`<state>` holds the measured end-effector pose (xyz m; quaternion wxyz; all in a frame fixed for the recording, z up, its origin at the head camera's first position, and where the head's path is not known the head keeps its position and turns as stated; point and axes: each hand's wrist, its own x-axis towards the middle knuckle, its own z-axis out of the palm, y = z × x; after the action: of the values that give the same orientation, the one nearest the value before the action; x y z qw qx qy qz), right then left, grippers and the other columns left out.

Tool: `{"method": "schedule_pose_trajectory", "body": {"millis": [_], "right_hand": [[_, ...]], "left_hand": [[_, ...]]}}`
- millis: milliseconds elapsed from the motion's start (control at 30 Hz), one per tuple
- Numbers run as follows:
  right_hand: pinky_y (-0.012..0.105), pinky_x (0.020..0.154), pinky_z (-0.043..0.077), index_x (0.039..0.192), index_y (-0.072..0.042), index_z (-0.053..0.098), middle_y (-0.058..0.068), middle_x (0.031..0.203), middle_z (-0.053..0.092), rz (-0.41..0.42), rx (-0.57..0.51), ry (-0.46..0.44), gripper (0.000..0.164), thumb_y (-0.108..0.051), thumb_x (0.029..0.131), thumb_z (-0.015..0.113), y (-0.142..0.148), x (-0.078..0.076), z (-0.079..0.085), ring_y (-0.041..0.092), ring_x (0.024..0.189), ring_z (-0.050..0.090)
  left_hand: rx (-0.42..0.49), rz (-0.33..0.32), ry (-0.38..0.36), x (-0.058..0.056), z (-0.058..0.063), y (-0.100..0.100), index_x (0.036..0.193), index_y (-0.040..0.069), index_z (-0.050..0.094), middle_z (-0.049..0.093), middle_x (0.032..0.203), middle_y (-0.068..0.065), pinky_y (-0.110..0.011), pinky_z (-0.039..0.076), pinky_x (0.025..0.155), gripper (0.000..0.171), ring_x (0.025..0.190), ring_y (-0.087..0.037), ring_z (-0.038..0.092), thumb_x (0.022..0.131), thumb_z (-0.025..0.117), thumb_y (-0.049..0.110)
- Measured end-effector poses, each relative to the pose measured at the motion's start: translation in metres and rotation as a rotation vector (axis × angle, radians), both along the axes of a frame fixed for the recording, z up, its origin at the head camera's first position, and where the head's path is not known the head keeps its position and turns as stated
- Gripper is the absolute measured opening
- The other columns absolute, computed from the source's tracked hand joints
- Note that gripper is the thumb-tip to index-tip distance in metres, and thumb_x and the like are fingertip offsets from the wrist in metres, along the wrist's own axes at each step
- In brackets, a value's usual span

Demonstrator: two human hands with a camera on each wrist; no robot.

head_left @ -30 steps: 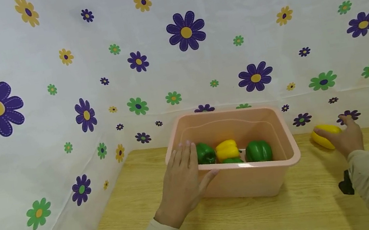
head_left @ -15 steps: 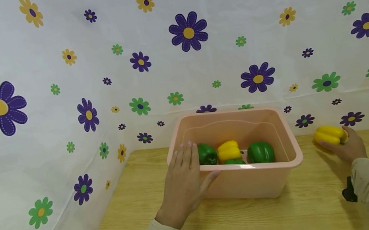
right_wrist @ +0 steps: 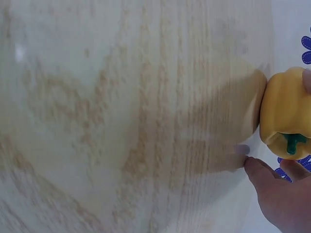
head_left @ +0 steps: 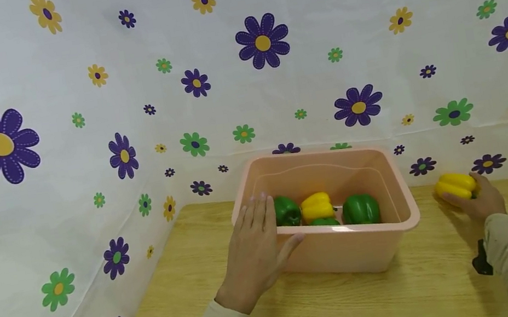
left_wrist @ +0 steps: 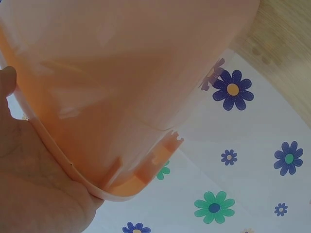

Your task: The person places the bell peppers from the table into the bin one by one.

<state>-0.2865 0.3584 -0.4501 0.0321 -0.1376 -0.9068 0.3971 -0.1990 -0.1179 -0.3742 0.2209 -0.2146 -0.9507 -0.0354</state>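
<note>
My left hand (head_left: 254, 252) lies over the near left corner of a pink plastic bin (head_left: 333, 248), fingers straight and thumb spread along the front. In the left wrist view the palm is against the bin's rim (left_wrist: 70, 167). To the right of the bin, my right hand (head_left: 485, 202) curls round a yellow bell pepper (head_left: 455, 186), thumb in front and fingers behind. The right wrist view shows the pepper's green stem (right_wrist: 292, 143) facing the palm and one fingertip on its side.
Inside the bin are green bell peppers (head_left: 361, 209) and a yellow one (head_left: 316, 207). Wood-grain table (head_left: 197, 300) lies underneath. A flower-print sheet (head_left: 207, 116) closes off the back and left. A black piece (head_left: 481, 258) sits by the right sleeve.
My right hand has closed in on the yellow bell pepper, which has turned so its stem end points toward the palm. The left hand stays on the bin.
</note>
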Motion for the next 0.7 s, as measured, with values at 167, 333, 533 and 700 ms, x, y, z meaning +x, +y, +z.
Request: {"method": "schedule_pose_trajectory", "body": {"millis": [167,333,533,700], "right_hand": [[0.068,0.116,0.020,0.155,0.011,0.007,0.044,0.153,0.016,-0.039,-0.012,0.001,0.090,-0.039,0.101,0.059,0.0019,-0.0001,-0.0033,0.062,0.137,0.023],[0.069,0.116,0.020,0.154,0.012,0.009,0.044,0.152,0.017,-0.050,-0.031,0.007,0.094,-0.044,0.099,0.060,0.0058,0.0001,-0.0057,0.062,0.136,0.023],[0.067,0.117,0.019,0.154,0.013,0.009,0.043,0.154,0.017,-0.065,-0.046,-0.001,0.094,-0.043,0.099,0.061,0.0079,0.0000,-0.0049,0.061,0.138,0.023],[0.067,0.116,0.021,0.155,0.012,0.009,0.042,0.155,0.017,-0.080,-0.081,0.001,0.097,-0.047,0.098,0.061,0.0064,0.0043,-0.0010,0.060,0.138,0.024]], "left_hand": [[-0.010,0.000,0.015,-0.0002,-0.0011,0.0004,0.153,-0.007,0.035,0.032,0.160,-0.023,-0.046,0.021,0.123,0.089,0.149,-0.037,0.030,0.101,0.041,0.065],[-0.009,0.004,0.017,-0.0010,-0.0014,0.0004,0.154,-0.007,0.034,0.032,0.161,-0.023,-0.046,0.020,0.124,0.090,0.149,-0.037,0.030,0.101,0.040,0.066],[-0.019,0.009,0.011,-0.0009,-0.0011,0.0008,0.154,-0.007,0.033,0.030,0.161,-0.023,-0.046,0.020,0.124,0.090,0.149,-0.037,0.030,0.101,0.040,0.065],[-0.017,0.011,0.002,-0.0010,-0.0006,0.0003,0.154,-0.007,0.032,0.027,0.162,-0.022,-0.046,0.020,0.124,0.090,0.149,-0.037,0.028,0.101,0.040,0.065]]}}
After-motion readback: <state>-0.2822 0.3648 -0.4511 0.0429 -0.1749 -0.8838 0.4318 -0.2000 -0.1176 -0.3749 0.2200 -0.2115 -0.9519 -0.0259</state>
